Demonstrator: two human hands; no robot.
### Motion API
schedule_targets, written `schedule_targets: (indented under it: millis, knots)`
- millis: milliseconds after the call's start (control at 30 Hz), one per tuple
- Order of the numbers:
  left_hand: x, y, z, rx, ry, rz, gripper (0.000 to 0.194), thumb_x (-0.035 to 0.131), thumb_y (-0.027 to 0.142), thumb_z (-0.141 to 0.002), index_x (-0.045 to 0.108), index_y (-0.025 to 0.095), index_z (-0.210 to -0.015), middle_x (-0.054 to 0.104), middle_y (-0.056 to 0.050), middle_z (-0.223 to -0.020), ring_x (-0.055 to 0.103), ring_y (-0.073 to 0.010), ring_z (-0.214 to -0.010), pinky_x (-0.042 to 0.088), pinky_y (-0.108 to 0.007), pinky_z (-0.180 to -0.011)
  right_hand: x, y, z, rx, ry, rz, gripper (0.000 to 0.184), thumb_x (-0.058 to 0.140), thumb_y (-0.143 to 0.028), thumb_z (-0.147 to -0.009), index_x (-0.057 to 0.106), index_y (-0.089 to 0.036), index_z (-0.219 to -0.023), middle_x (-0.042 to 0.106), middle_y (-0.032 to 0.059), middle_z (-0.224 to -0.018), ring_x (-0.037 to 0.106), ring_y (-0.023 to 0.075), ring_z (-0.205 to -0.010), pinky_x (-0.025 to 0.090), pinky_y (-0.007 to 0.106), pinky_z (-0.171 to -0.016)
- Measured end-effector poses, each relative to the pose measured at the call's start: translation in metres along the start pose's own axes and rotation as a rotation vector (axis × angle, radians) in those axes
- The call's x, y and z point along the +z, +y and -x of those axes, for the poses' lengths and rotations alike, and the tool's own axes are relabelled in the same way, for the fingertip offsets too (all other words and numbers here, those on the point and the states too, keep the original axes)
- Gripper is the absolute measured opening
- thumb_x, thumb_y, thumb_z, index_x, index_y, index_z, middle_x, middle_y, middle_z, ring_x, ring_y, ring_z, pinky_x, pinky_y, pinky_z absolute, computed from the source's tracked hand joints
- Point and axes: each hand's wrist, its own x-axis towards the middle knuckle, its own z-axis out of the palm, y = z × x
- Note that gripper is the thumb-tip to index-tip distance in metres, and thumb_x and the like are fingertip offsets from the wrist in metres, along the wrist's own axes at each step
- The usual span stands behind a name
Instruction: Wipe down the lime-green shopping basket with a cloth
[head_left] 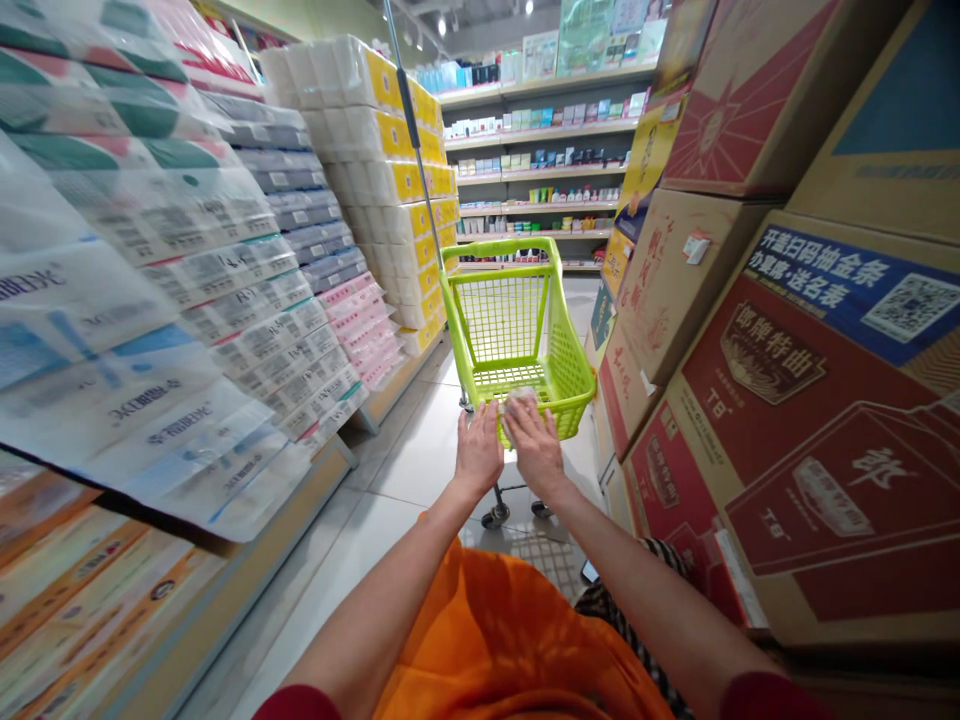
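A lime-green shopping cart (555, 330) stands in the aisle just ahead of me, its basket looking empty. Both of my hands rest on its near rim. My left hand (478, 447) lies on the rim with fingers curled over it. My right hand (534, 440) is beside it, fingers closed over the rim and over a small pale crumpled thing (519, 400) that I cannot make out. A long grey pole (412, 130) rises from the cart's left side.
Shelves on the left hold stacked packs of toilet paper and tissue (225, 270). Red and brown cardboard boxes (787, 380) are piled high on the right, close to the cart. A white tiled floor (405, 450) runs ahead toward far shelves of small goods (540, 150).
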Motion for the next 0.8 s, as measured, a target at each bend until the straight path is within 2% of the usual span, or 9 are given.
schedule_targets:
  millis: [100,200,267,400,467,533,667,733,800]
  knots:
    - [0.000,-0.008,-0.002,-0.078,0.038,0.040,0.066,0.036,0.002,-0.067,0.027,0.012,-0.132,0.053,-0.015,-0.125,0.044,-0.0207,-0.120,0.027,-0.049,-0.104,0.002,-0.007,-0.001,-0.057,-0.029,-0.033,0.036,0.040,-0.012,-0.084,0.057,-0.024,-0.114,0.050,0.0043,-0.129,0.035,0.0209,-0.126,0.022,0.045,-0.103]
    - [0.001,-0.014,-0.002,-0.116,0.039,0.078,0.066,0.035,0.000,-0.067,0.027,0.011,-0.132,0.053,-0.015,-0.125,0.047,-0.0209,-0.118,0.028,-0.050,-0.103,-0.005,0.015,-0.002,0.066,0.050,0.003,0.036,0.036,-0.012,-0.085,0.058,-0.021,-0.113,0.051,0.0083,-0.128,0.036,0.0230,-0.126,0.021,0.050,-0.102]
    - [0.002,-0.016,-0.001,-0.104,0.031,0.102,0.067,0.034,-0.001,-0.066,0.027,0.011,-0.131,0.053,-0.015,-0.125,0.049,-0.0206,-0.116,0.028,-0.049,-0.104,-0.006,0.018,-0.004,0.118,0.082,0.016,0.037,0.034,-0.012,-0.086,0.058,-0.020,-0.112,0.051,0.0098,-0.127,0.036,0.0239,-0.126,0.021,0.053,-0.101]
    - [0.001,-0.017,-0.002,-0.101,0.004,0.128,0.066,0.034,-0.001,-0.066,0.027,0.010,-0.131,0.053,-0.015,-0.125,0.050,-0.0196,-0.114,0.032,-0.045,-0.103,0.006,-0.017,-0.011,-0.030,-0.024,-0.033,0.037,0.038,-0.012,-0.084,0.057,-0.023,-0.114,0.050,0.0064,-0.129,0.035,0.0230,-0.126,0.021,0.048,-0.103]
    - [-0.001,-0.019,-0.003,-0.098,-0.012,0.131,0.066,0.034,-0.001,-0.066,0.027,0.009,-0.131,0.054,-0.015,-0.124,0.051,-0.0191,-0.113,0.033,-0.043,-0.103,0.008,-0.025,-0.011,-0.075,-0.056,-0.041,0.039,0.040,-0.010,-0.083,0.056,-0.024,-0.116,0.049,0.0046,-0.130,0.035,0.0219,-0.127,0.021,0.046,-0.104]
    - [-0.002,-0.021,-0.004,-0.103,-0.009,0.130,0.066,0.034,-0.002,-0.066,0.028,0.009,-0.131,0.054,-0.015,-0.124,0.051,-0.0193,-0.114,0.032,-0.044,-0.103,0.004,-0.013,-0.008,-0.033,-0.042,-0.026,0.040,0.039,-0.009,-0.083,0.055,-0.024,-0.116,0.049,0.0047,-0.130,0.035,0.0218,-0.127,0.021,0.046,-0.104]
    - [0.000,-0.021,-0.005,-0.126,0.013,0.137,0.065,0.033,-0.003,-0.066,0.030,0.010,-0.130,0.051,-0.015,-0.127,0.049,-0.0209,-0.115,0.032,-0.047,-0.102,-0.008,0.029,-0.002,0.175,0.068,0.036,0.039,0.035,-0.008,-0.084,0.057,-0.019,-0.114,0.049,0.0101,-0.129,0.035,0.0263,-0.126,0.022,0.054,-0.100]
    - [0.002,-0.020,-0.006,-0.118,0.018,0.137,0.066,0.034,-0.003,-0.065,0.030,0.011,-0.130,0.050,-0.015,-0.128,0.048,-0.0212,-0.117,0.033,-0.047,-0.102,-0.006,0.027,-0.002,0.181,0.102,0.041,0.037,0.035,-0.010,-0.085,0.057,-0.019,-0.113,0.049,0.0109,-0.129,0.036,0.0265,-0.125,0.022,0.054,-0.100]
    - [0.002,-0.019,-0.007,-0.094,0.022,0.125,0.068,0.034,-0.003,-0.065,0.027,0.011,-0.132,0.049,-0.015,-0.129,0.046,-0.0210,-0.118,0.032,-0.048,-0.102,0.001,0.010,-0.004,0.068,0.074,0.014,0.036,0.036,-0.012,-0.085,0.058,-0.022,-0.113,0.051,0.0084,-0.128,0.037,0.0237,-0.125,0.020,0.050,-0.102]
